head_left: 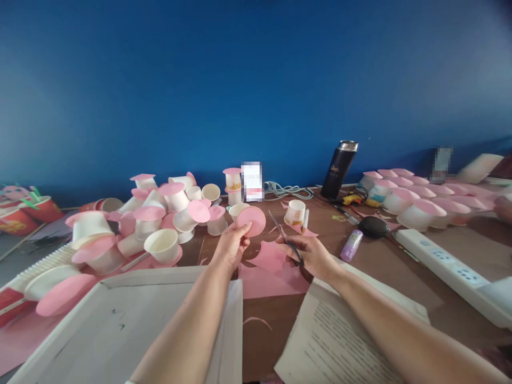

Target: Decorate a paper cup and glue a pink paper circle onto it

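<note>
Pinched in my left hand [232, 246] is a round pink paper disc [256, 220], held up above the table. My right hand [310, 255] grips black-handled scissors [283, 230], their blades pointing up and to the left, apart from the disc. Beneath both hands lies cut pink paper [272, 280] with curved edges and loose scraps. A white paper cup [295, 212] with an orange print stands just beyond the scissors. Another pale cup [239, 209] is partly hidden behind the disc.
Many paper cups with pink discs [172, 194] crowd the left; more capped cups [424, 205] stand right. A black thermos [339, 169], purple glue stick [352, 246], black mouse-like object [373, 226] and power strip [444, 269] lie rightward. A white box lid [160, 330] and printed sheet [340, 330] are in front.
</note>
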`<state>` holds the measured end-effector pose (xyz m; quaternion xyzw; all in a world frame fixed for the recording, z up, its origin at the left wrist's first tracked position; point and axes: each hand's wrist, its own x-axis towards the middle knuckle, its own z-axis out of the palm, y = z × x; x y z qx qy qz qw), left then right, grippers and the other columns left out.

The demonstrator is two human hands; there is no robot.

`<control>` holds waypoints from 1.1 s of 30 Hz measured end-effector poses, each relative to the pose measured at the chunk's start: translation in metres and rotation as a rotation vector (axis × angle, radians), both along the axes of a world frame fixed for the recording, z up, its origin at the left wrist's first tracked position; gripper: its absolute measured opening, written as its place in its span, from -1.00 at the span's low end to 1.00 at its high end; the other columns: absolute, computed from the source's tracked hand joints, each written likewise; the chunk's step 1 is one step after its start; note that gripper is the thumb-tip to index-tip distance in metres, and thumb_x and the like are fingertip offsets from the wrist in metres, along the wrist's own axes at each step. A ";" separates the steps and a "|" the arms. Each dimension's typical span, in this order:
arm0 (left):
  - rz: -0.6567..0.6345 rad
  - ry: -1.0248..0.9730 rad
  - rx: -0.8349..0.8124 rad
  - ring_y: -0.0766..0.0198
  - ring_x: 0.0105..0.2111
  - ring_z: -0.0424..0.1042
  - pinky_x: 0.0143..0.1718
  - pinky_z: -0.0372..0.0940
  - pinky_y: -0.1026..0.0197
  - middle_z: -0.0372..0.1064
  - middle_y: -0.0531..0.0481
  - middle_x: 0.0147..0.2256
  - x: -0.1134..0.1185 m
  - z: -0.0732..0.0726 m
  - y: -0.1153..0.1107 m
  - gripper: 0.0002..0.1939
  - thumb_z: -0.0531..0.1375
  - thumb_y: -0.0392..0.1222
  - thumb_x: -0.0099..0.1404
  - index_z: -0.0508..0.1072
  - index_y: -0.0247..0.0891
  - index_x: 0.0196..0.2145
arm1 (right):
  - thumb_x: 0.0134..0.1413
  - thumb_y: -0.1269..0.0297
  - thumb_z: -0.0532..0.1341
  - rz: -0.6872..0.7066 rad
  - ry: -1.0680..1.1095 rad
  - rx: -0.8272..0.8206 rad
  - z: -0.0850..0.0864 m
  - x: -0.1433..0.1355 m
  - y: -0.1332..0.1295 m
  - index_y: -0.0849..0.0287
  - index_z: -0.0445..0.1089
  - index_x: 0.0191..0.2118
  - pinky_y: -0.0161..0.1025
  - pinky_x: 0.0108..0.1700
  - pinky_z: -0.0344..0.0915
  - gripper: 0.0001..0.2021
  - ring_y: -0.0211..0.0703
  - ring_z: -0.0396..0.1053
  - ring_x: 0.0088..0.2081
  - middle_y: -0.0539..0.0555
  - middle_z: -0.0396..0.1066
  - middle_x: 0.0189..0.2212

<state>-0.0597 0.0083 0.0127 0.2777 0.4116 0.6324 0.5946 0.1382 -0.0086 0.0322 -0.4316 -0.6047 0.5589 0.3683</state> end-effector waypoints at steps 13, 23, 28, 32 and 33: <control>0.079 -0.058 -0.057 0.43 -0.48 0.33 -0.50 0.21 0.37 0.39 0.04 -0.45 0.005 0.002 -0.001 -0.69 0.39 -0.32 -0.13 0.40 -0.33 -0.40 | -0.21 -0.03 0.36 0.012 0.032 -0.039 -0.005 0.000 0.001 0.30 0.48 -0.18 -0.30 -0.52 0.23 -0.48 -0.33 0.22 -0.60 -0.06 0.27 -0.65; 0.012 -0.214 -0.091 0.58 -0.64 0.14 -0.70 0.00 0.49 0.20 0.17 -0.56 0.004 0.005 -0.001 -0.62 0.41 -0.38 -0.15 0.27 -0.30 -0.48 | -0.25 -0.01 0.38 0.007 0.059 -0.067 -0.003 -0.001 0.000 0.30 0.50 -0.21 -0.32 -0.54 0.21 -0.49 -0.35 0.22 -0.62 -0.06 0.27 -0.65; -0.032 -0.275 -0.087 0.59 -0.64 0.12 -0.72 -0.03 0.53 0.16 0.17 -0.56 0.003 0.005 -0.001 -0.62 0.40 -0.40 -0.11 0.23 -0.30 -0.48 | -0.24 -0.01 0.37 0.016 0.061 -0.077 -0.005 -0.002 0.000 0.31 0.49 -0.20 -0.32 -0.55 0.19 -0.49 -0.33 0.24 -0.62 -0.06 0.28 -0.65; -0.067 -0.243 -0.090 0.54 -0.58 0.22 -0.68 0.08 0.52 0.25 0.08 -0.51 0.005 0.002 -0.002 -0.73 0.36 -0.36 -0.03 0.31 -0.34 -0.44 | -0.23 -0.02 0.37 0.032 0.040 -0.067 -0.004 -0.002 -0.001 0.32 0.48 -0.19 -0.32 -0.53 0.20 -0.47 -0.31 0.27 -0.61 -0.05 0.30 -0.64; -0.074 -0.228 -0.087 0.54 -0.58 0.22 -0.67 0.10 0.52 0.26 0.07 -0.51 0.005 0.002 -0.002 -0.74 0.36 -0.36 -0.02 0.33 -0.34 -0.43 | -0.23 -0.02 0.37 0.035 0.031 -0.061 -0.004 -0.002 -0.001 0.32 0.48 -0.18 -0.32 -0.53 0.20 -0.47 -0.31 0.27 -0.60 -0.04 0.31 -0.63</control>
